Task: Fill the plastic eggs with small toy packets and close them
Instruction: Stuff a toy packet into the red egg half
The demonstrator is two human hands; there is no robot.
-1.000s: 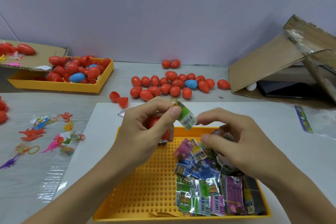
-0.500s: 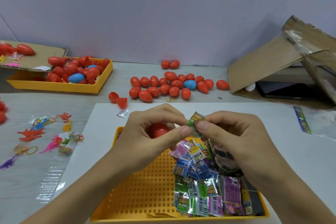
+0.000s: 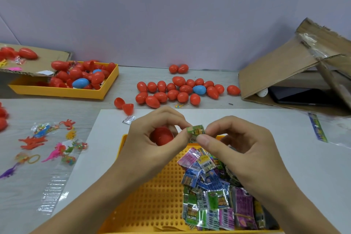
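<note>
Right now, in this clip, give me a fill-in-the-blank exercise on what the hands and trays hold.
1. The left hand cups a ____ plastic egg half.
2. Both hands, left and right hand, pinch a small ____ foil packet.
3. The packet pile lies in a perforated ____ plastic tray.
Missing: red; green; yellow.

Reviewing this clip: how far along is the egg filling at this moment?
Done: closed eggs lie in a group on the far table. In hand: the left hand holds a red egg piece while both it and the right hand pinch a green packet, not yet inside. Left: two open halves and a pile of packets in the near yellow tray.
</note>
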